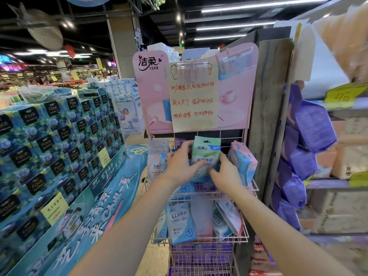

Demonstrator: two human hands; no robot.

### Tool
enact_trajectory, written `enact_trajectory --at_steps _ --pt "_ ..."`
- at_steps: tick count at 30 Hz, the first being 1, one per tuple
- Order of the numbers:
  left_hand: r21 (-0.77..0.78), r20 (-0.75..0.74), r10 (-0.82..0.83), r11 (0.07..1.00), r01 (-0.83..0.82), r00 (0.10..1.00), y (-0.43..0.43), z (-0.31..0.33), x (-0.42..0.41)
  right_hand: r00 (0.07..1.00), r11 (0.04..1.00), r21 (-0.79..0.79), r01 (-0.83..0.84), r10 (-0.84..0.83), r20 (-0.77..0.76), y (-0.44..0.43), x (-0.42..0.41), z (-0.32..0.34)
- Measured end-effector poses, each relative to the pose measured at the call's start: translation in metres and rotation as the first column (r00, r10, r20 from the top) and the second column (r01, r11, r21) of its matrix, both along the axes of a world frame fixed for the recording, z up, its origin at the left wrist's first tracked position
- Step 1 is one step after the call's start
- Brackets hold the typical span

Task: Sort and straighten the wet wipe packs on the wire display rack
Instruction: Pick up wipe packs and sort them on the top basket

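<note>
A pink wire display rack [246, 235] stands in front of me with wet wipe packs in its baskets. My left hand [180, 166] and my right hand [225, 172] both grip an upright green wet wipe pack [206, 152] over the top basket. White and pink packs [157, 156] stand at the basket's left. A pink and blue pack [244, 162] leans at its right. In the basket below, blue EDI packs [180, 222] stand upright, with other packs [229, 216] tilted beside them on the right.
A pink header board with a handwritten paper sign [193, 98] tops the rack. Stacked blue tissue boxes [55, 136] fill the display on the left. Purple packs [304, 148] hang on the shelving to the right, past a wooden post [268, 108].
</note>
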State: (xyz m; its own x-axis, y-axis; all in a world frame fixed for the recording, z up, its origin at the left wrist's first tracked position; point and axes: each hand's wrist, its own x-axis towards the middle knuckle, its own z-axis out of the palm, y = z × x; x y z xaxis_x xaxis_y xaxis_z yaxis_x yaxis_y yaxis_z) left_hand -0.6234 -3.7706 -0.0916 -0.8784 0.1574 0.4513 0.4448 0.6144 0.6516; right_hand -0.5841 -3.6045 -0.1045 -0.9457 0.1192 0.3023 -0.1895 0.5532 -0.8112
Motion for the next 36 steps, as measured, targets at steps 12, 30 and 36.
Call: enact_trajectory --at_steps 12,30,36 --pt "-0.492 -0.152 0.235 0.825 -0.280 0.960 0.014 -0.004 -0.010 0.984 0.952 0.258 0.168 -0.177 0.011 -0.010 -0.007 -0.001" --pt "-0.442 -0.115 0.314 0.834 -0.332 0.942 0.014 -0.018 -0.011 0.984 0.967 0.187 0.171 -0.176 0.009 -0.016 0.000 -0.009" --pt "-0.285 -0.160 0.270 0.908 -0.306 0.950 0.002 -0.012 0.024 0.983 0.983 0.141 0.119 -0.098 -0.153 -0.009 0.021 -0.015"
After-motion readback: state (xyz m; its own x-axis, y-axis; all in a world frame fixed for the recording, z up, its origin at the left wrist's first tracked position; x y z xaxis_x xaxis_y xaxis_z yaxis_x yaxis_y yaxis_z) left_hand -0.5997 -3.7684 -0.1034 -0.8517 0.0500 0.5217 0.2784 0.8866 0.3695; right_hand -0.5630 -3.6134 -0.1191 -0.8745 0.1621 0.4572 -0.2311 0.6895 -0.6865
